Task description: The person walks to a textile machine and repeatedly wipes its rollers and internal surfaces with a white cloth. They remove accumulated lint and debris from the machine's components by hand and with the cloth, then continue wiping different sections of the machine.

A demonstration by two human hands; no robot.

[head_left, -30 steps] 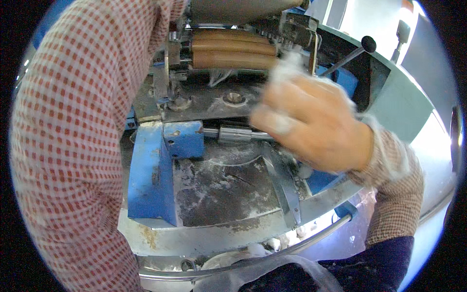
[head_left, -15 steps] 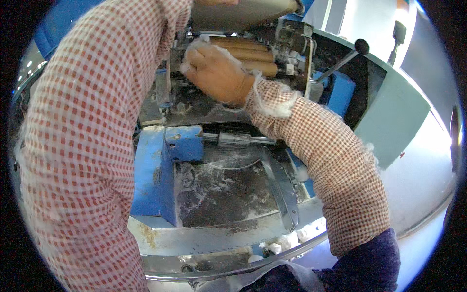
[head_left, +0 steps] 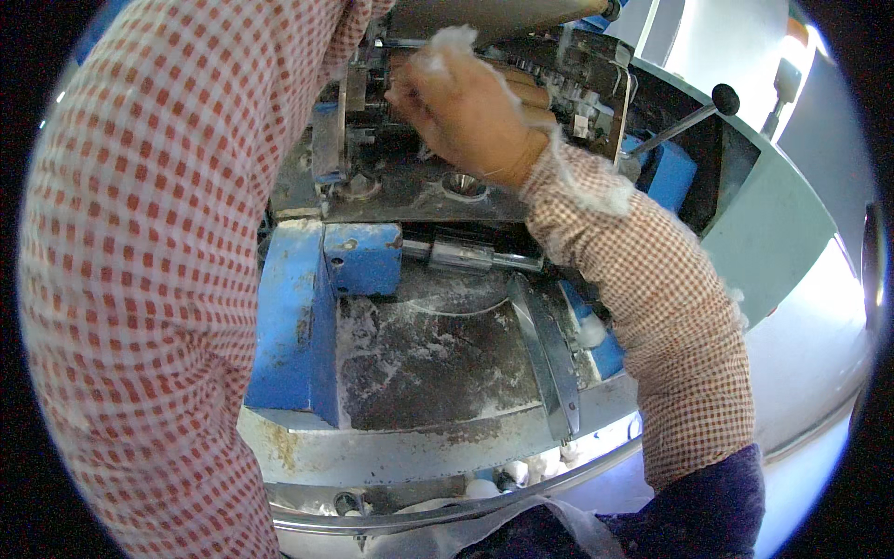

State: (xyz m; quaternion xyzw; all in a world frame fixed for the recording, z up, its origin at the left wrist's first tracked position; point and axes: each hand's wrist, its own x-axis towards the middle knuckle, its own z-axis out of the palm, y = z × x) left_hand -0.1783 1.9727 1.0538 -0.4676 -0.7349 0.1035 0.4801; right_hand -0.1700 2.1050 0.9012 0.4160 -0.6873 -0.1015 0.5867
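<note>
My right hand [head_left: 480, 116] is closed into a loose fist over the machine's upper part, fingers curled and partly hidden. White cotton fibre [head_left: 454, 39] puffs out from the top of this fist, and a strand trails down the wrist to a checked sleeve [head_left: 643, 270]. Just behind the fist are tan rollers [head_left: 526, 91], partly covered by it. Above them, a wide beige roller [head_left: 494, 17] crosses the upper edge. My left arm, in a red-and-white checked sleeve [head_left: 149, 270], reaches up past the top of the picture, so the left hand is hidden.
A lever with a black knob [head_left: 725, 99] juts out at the right, beside a grey-green panel [head_left: 778, 242]. Below my hands lie a blue bracket [head_left: 363, 261], a metal shaft [head_left: 461, 253] and a dusty dark plate [head_left: 428, 363]. A curved metal rail [head_left: 447, 512] runs along the front.
My right hand has lifted off the rollers and moved toward me, with the fibre tuft now standing up from it. The bit of left hand seen at the top edge has gone out of view.
</note>
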